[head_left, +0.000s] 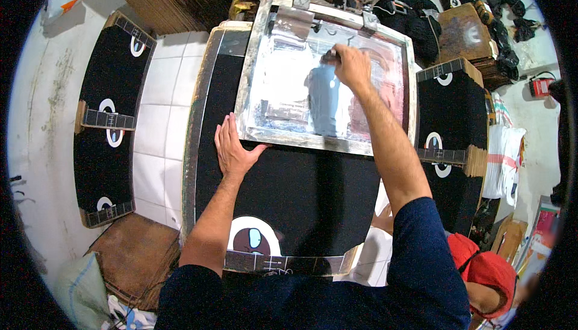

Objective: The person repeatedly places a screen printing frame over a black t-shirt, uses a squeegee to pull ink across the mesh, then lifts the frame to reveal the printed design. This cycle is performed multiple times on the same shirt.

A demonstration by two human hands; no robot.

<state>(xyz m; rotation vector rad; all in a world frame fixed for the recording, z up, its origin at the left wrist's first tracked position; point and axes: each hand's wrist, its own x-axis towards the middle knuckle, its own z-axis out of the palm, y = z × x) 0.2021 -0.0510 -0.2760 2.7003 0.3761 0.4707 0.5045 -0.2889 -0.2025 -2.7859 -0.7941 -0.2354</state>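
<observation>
the left hand (236, 151) lies spread, gripping nothing, at the framed screen (301, 141)'s near left corner; farther off, the right hand (353, 68) closes around a small dark object (329, 57).

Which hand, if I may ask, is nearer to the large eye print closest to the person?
Left. The left hand rests beyond the eye print; the right hand is farther, over the framed screen.

White glare on framed screen (325, 98); edges bowed, corners black.

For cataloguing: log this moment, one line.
left hand: beside whitish rectangular screen frame; right hand: holding dark, unclear object; black printed fabric: beneath frame
</observation>
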